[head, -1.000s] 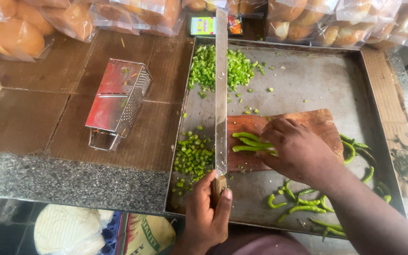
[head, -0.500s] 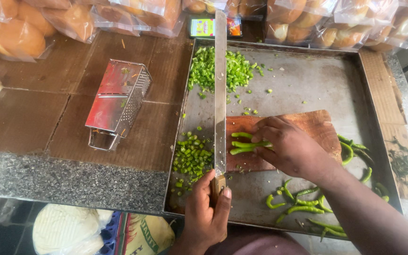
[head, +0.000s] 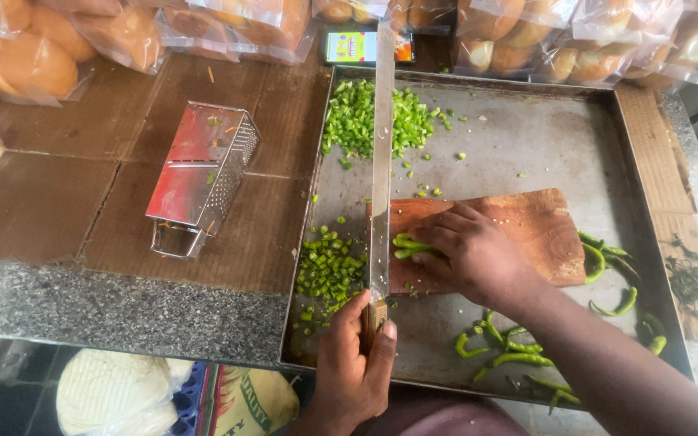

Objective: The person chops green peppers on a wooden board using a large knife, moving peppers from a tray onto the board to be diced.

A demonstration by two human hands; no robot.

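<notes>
My left hand point(head: 355, 367) grips the wooden handle of a long knife point(head: 380, 153). Its blade runs away from me along the left edge of a wooden cutting board point(head: 527, 230). My right hand point(head: 470, 250) presses a bunch of green chillies point(head: 407, 245) flat on the board, their tips poking out next to the blade. Chopped chilli pieces point(head: 329, 270) lie in a heap left of the blade on the metal tray point(head: 527, 137). A bigger heap of chopped green pieces point(head: 357, 117) sits at the tray's far end.
Whole green chillies point(head: 502, 347) lie on the tray's near right side. A metal box grater point(head: 199, 173) lies on its side on the brown counter at left. Bagged buns point(head: 34, 56) line the back. Sacks point(head: 123, 396) sit below the stone counter edge.
My right hand has slid the chillies leftward toward the blade, and less of them sticks out now. The knife stays along the board's left edge.
</notes>
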